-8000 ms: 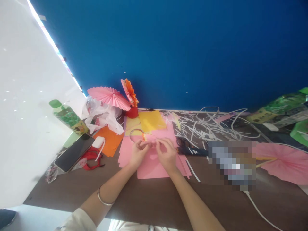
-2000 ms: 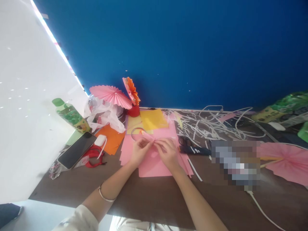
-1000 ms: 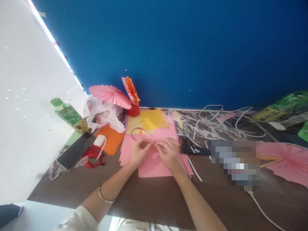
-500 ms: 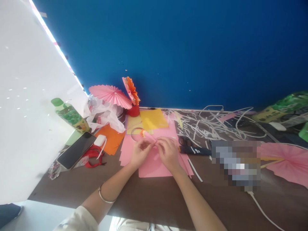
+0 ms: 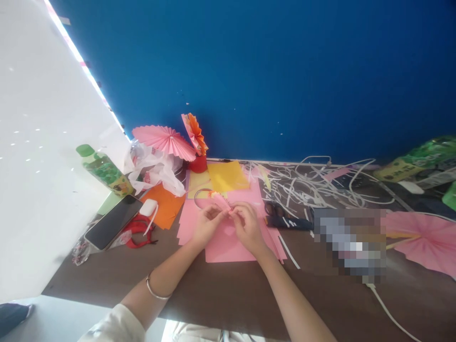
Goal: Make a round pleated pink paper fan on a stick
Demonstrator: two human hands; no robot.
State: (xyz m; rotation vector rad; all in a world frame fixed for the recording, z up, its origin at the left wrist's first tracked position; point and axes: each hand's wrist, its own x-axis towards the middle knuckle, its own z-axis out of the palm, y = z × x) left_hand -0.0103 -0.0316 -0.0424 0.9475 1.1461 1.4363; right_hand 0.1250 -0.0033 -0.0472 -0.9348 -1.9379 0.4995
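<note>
Both hands meet over the stack of pink paper sheets [image 5: 231, 247]. My left hand [image 5: 208, 224] pinches a small pleated pink paper piece [image 5: 221, 201] with an orange and yellow tip pointing up and left. My right hand [image 5: 247, 228] has its thumb and forefinger closed on the lower right end of the same piece, touching the left fingertips. A thin ring-shaped loop [image 5: 196, 198] lies just beyond my left hand. Yellow paper [image 5: 230, 175] lies behind the hands.
On the left are a phone [image 5: 114, 222], a white case [image 5: 147, 207], orange paper [image 5: 162, 204] and a green bottle [image 5: 105, 171]. Pink fans [image 5: 164, 140] stand behind. To the right lie scissors [image 5: 274, 209], a black strip [image 5: 290, 223], tangled white strips [image 5: 295, 185] and a pink fan [image 5: 423, 240].
The pink piece has turned slightly between my fingers, so its pleated edge shows more and its tip looks narrower. Both hands stay in nearly the same place.
</note>
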